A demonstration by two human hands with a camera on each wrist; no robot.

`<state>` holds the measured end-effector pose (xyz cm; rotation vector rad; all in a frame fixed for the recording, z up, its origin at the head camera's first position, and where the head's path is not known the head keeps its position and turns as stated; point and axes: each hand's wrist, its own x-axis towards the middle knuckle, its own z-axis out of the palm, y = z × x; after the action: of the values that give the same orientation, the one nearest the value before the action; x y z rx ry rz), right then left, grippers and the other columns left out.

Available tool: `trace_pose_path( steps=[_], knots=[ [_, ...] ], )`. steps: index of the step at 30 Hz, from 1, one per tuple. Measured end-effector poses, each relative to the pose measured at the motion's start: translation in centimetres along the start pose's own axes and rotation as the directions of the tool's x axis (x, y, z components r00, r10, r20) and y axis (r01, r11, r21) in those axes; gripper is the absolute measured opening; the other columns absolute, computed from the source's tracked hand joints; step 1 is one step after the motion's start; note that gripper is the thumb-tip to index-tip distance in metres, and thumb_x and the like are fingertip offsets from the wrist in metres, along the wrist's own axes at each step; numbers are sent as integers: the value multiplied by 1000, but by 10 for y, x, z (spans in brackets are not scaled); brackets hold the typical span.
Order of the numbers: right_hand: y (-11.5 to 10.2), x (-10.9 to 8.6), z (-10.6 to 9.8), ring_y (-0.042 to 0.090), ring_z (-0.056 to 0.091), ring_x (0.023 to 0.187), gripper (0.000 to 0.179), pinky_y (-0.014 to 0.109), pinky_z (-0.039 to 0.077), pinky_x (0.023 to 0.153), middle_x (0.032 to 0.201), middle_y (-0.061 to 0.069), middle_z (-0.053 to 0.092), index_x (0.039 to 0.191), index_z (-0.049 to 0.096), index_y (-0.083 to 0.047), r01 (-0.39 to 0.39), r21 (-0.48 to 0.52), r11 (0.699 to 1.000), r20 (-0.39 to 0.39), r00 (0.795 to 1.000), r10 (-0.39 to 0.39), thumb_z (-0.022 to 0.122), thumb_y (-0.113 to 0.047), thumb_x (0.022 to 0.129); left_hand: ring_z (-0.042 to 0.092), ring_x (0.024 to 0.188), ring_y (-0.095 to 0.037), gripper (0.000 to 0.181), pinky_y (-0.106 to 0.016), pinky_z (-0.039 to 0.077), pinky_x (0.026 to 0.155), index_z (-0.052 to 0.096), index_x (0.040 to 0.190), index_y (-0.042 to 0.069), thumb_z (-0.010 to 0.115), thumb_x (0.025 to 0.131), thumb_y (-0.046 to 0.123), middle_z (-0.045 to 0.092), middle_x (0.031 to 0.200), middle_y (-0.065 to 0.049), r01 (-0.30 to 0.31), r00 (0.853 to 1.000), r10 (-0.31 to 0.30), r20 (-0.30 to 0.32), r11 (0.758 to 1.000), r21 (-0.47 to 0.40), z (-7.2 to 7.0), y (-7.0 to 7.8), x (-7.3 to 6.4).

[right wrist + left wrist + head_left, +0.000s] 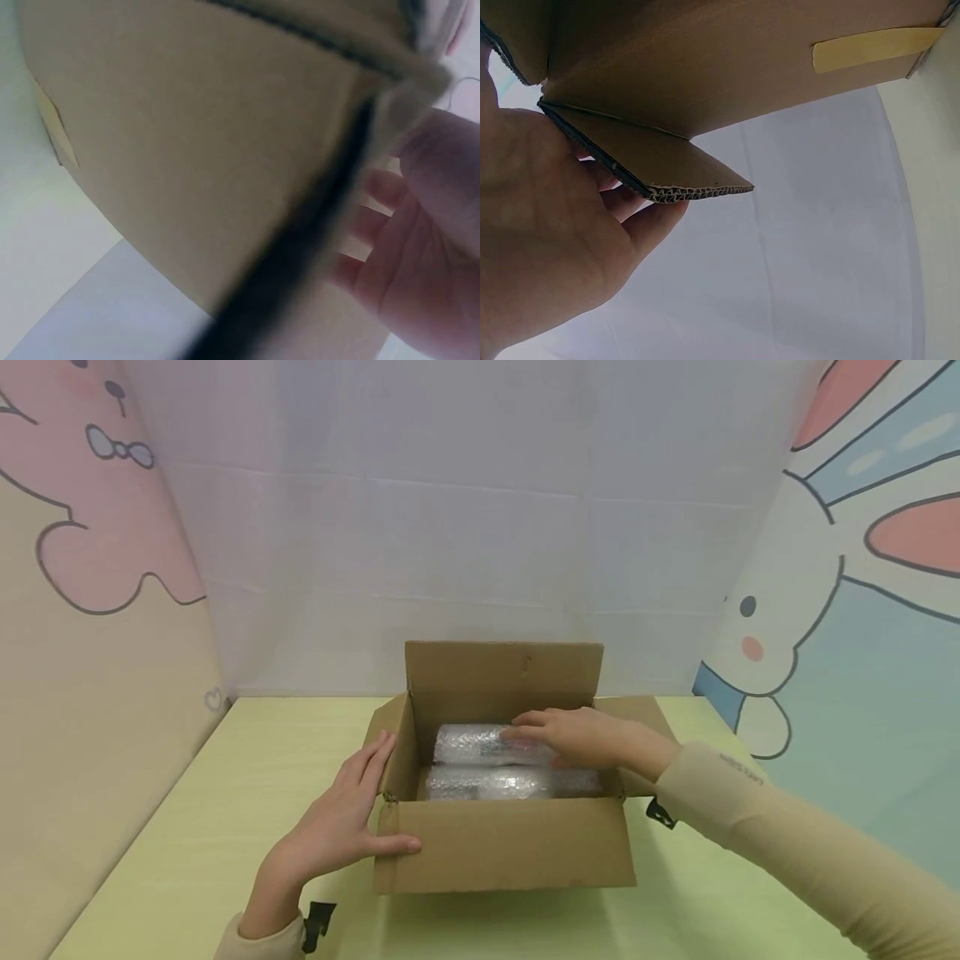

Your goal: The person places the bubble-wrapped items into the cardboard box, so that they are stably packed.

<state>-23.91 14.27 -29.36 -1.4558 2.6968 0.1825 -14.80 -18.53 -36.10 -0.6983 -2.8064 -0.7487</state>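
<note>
An open cardboard box (504, 845) stands on the table with its flaps spread. Inside lie bubble-wrapped bundles, a rear one (472, 745) and a front one (513, 783). My left hand (337, 818) rests against the box's left flap (645, 154), its fingers along the flap and its thumb stretched over the front flap. My right hand (581, 735) reaches in over the right side, fingers extended across the right end of the rear bundle. Whether its fingertips press the wrap is hard to tell. In the right wrist view the box wall hides part of that hand.
The box stands on a pale yellow-green table (300, 743). A white curtain (480, 527) hangs behind it. Printed side walls flank the table, with a cartoon rabbit (780, 602) on the right. Yellowish tape (877, 49) sticks to the box's outside.
</note>
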Motion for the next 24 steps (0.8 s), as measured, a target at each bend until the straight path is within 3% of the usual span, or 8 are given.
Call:
trace_pose_path(
  steps=[7,10,13,16,20,22,24],
  knots=[
    [0,-21,-11,35,51,128,69,45,53,90,148,14,43,148,39,-13,-45,98,994,-47,998,50,72,-14,87,25,143,-38,123,-58,40,105,7,157,12,74,69,67,19,159,-16,-12,1000,12,1,1000,29,-3,-2,1],
    [1,-35,-15,35,55,124,67,45,53,90,146,16,46,145,42,-9,-53,108,993,-133,989,67,72,-13,86,25,143,-40,122,-58,36,109,10,157,8,72,70,68,20,159,-17,-20,1000,20,-6,998,64,-7,-2,1],
    [4,-53,-15,34,59,119,65,46,54,87,143,16,49,143,44,-7,-77,107,991,-243,965,101,72,-12,85,25,144,-40,118,-58,30,113,15,155,5,71,72,68,20,159,-18,-31,999,32,-15,993,110,-11,-2,0],
    [11,-74,-11,33,62,114,64,44,56,82,140,13,52,142,46,-10,-130,103,986,-369,916,159,73,-13,84,24,145,-39,112,-57,27,115,21,154,3,70,75,65,23,159,-18,-43,998,48,-29,988,147,-14,-3,0],
    [24,-102,0,32,62,111,61,43,55,73,133,10,57,138,50,-12,-226,120,967,-530,809,254,74,-10,83,25,145,-38,104,-57,22,116,28,152,4,69,77,64,28,158,-16,-53,997,62,-41,982,183,-18,-5,1],
    [30,-116,6,34,61,112,59,46,54,73,133,11,57,137,51,-11,-274,154,949,-570,761,312,74,-9,83,26,145,-37,102,-57,20,117,30,152,6,68,78,64,30,157,-15,-55,997,66,-49,979,196,-19,-6,2],
    [36,-127,13,37,58,116,56,50,52,76,133,14,57,137,51,-10,-321,196,927,-577,726,373,72,-10,85,26,145,-37,100,-59,20,116,32,151,7,68,78,64,31,157,-14,-57,996,71,-61,976,210,-20,-8,2]
  ],
)
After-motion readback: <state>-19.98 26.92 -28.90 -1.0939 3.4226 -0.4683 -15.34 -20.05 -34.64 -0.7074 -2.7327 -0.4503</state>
